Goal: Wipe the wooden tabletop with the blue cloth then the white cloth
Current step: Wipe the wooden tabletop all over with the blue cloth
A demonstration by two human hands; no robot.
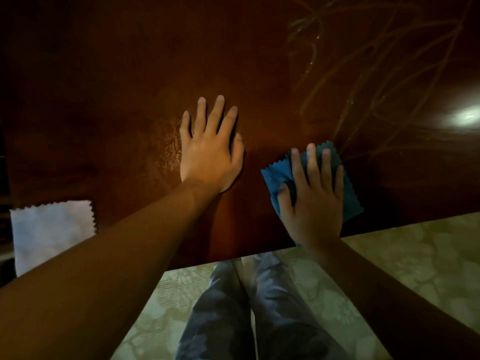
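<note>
The dark reddish wooden tabletop (130, 87) fills the upper part of the view. My left hand (210, 149) lies flat on it near the middle, fingers spread, holding nothing. My right hand (314, 201) presses flat on the blue cloth (350, 201), which lies close to the table's near edge. Zigzag edges of the blue cloth stick out around my fingers. The white cloth (52, 232) lies flat at the table's near left corner, beside my left forearm and apart from both hands.
Pale scribble marks (376, 74) cover the right far part of the tabletop, and a bright light glare (467, 116) sits at the right edge. Below the table edge are my legs in grey trousers (246, 307) and a patterned green floor (415, 268).
</note>
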